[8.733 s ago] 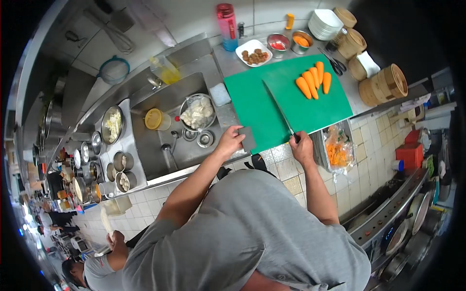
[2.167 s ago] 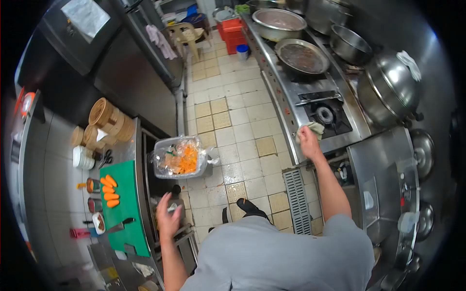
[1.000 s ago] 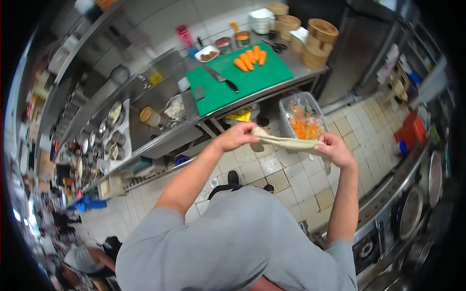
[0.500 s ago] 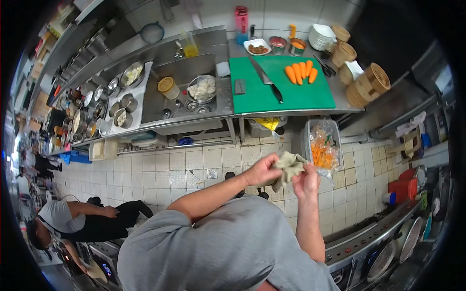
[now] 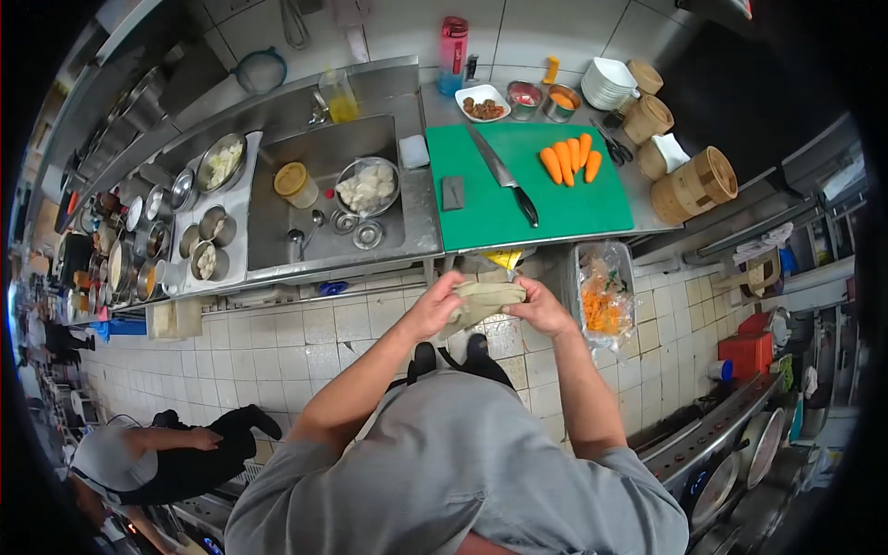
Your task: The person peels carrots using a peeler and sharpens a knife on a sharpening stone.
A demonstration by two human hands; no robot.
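A folded greenish-grey cloth is stretched between my two hands, in front of the counter edge. My left hand pinches its left end, and my right hand grips the right end. Beyond them lies the green cutting board. On it rest a knife with its black handle toward me, a small dark grey block at the left, and several peeled carrots at the right.
Left of the board, a sink holds a bowl of white pieces and a yellow-lidded jar. A lined bin with orange peelings stands below right. Steamer baskets sit at the counter's right. A co-worker is at lower left.
Over the last seconds the view has turned from the stove back to the counter. The cloth, bunched up half a second earlier, is now spread flatter between both hands. The knife has left my right hand.
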